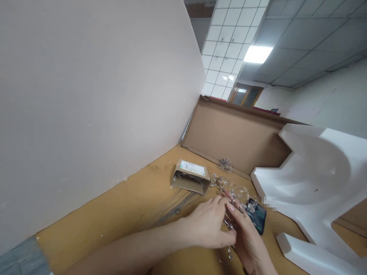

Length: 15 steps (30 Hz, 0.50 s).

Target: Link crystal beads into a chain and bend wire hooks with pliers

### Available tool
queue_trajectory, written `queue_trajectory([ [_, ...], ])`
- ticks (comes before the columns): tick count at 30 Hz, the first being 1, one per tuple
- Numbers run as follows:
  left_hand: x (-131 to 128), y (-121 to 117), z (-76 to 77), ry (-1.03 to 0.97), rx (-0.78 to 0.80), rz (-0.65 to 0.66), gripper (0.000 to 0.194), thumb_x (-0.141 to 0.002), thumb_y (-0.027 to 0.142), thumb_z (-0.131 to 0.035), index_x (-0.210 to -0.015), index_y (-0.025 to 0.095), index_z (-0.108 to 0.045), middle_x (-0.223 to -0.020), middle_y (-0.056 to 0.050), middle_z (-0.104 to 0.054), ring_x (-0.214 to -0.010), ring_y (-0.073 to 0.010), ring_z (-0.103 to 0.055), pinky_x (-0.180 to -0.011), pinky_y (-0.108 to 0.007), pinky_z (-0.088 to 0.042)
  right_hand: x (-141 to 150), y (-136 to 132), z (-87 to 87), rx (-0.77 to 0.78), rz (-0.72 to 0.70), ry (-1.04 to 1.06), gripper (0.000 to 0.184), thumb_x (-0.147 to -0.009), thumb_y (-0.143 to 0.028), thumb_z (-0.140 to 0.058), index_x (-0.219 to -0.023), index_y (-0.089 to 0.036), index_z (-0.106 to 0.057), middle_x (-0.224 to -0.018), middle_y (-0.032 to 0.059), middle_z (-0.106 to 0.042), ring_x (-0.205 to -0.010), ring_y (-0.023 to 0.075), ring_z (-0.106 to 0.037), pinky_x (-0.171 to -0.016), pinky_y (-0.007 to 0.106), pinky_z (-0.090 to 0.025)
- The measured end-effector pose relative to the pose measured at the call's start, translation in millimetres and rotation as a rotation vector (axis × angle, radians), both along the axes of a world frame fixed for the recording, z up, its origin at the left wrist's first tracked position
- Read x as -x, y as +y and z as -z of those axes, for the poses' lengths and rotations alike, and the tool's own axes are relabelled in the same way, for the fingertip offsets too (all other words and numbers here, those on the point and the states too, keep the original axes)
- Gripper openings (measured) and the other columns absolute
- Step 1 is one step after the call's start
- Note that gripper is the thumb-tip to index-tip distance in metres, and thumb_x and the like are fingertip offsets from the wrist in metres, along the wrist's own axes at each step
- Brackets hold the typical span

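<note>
Close together over the tabletop, my left hand and my right hand meet at the fingers. Both are closed around a string of clear, glassy beads, part of which hangs below my fingers. My palms and fingers hide much of it. More clear pieces show just past my right fingertips. Beyond my hands lies a loose pile of clear pieces and small rings. An open cardboard box with a white label lies to the left, with dark and shiny small pieces inside.
Thin wires and a small dark ring lie on the yellow-brown table. A dark phone lies right of my hands. White foam pieces stand at right. A cardboard panel rises behind a second small pile.
</note>
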<state>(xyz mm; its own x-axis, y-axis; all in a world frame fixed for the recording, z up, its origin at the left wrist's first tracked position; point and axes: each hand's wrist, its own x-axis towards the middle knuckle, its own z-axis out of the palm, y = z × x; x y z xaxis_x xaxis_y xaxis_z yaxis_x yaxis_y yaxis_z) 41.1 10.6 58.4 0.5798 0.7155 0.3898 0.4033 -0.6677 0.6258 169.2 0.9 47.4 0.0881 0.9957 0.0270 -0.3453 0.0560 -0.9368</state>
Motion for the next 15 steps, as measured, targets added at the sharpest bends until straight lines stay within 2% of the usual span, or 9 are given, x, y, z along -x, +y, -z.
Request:
queue_trajectory([
  [2,7,5,-5.9,-0.007,0.083,0.118,0.053,-0.068,0.037,-0.056,-0.117,0.022,-0.043,-0.112,-0.007,-0.052,-0.098,-0.0231,-0.053,-0.082,-0.034,-0.044,-4,0,0.8,-0.023,-0.077,-0.003,0.046,-0.06,-0.032,-0.074,-0.103,-0.023,-0.064,-0.111,0.0066,-0.064,-0.11,0.026,-0.051,-0.094,0.039,-0.038],
  [5,13,13,-9.1,-0.034,0.197,0.294,0.051,-0.065,0.033,-0.062,-0.113,0.024,-0.048,-0.11,-0.003,-0.054,-0.094,-0.0193,-0.055,-0.075,-0.027,-0.046,-9,-1,1.6,-0.084,-0.116,-0.021,0.043,-0.056,-0.027,-0.077,-0.097,-0.024,-0.067,-0.108,0.0062,-0.065,-0.11,0.0263,-0.051,-0.094,0.039,-0.037],
  [9,12,23,-2.9,-0.12,0.326,0.333,0.068,-0.062,0.033,-0.068,-0.123,0.022,-0.04,-0.113,-0.007,-0.054,-0.096,-0.0208,-0.056,-0.074,-0.029,-0.046,-13,-1,-3.1,-0.076,-0.107,-0.04,0.022,-0.062,-0.026,-0.073,-0.084,-0.025,-0.07,-0.104,0.0035,-0.067,-0.108,0.022,-0.052,-0.092,0.035,-0.038],
  [12,16,31,-2.7,-0.146,0.398,0.372,0.082,-0.06,0.036,-0.07,-0.13,0.024,-0.03,-0.123,-0.01,-0.048,-0.108,-0.0229,-0.051,-0.08,-0.032,-0.045,-18,3,-8.0,-0.105,-0.008,-0.136,0.013,-0.061,-0.03,-0.073,-0.07,-0.022,-0.069,-0.101,0.0044,-0.068,-0.106,0.0222,-0.052,-0.09,0.034,-0.039],
  [15,28,35,-10.2,-0.067,0.377,0.277,0.089,-0.057,0.038,-0.072,-0.132,0.024,-0.027,-0.129,-0.013,-0.042,-0.116,-0.0262,-0.043,-0.086,-0.038,-0.042,-24,8,-10.6,-0.185,0.204,-0.47,0.014,-0.054,-0.029,-0.075,-0.06,-0.02,-0.067,-0.094,0.0057,-0.068,-0.098,0.0251,-0.055,-0.087,0.035,-0.039],
])
